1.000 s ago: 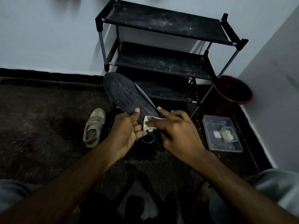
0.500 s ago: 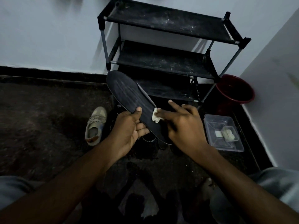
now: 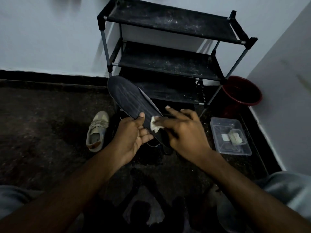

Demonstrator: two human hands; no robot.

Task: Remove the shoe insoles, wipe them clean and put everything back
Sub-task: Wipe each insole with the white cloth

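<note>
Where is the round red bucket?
In the head view, the round red plastic bucket sits on the floor at the right, beside the black shoe rack and behind the clear plastic box.

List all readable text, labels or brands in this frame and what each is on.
"SPORTSPO": white print on the black shoe below the insole; cut off and blurred, so the reading is uncertain.
Nothing readable on the insole, cloth, beige shoe or clear box.
</note>
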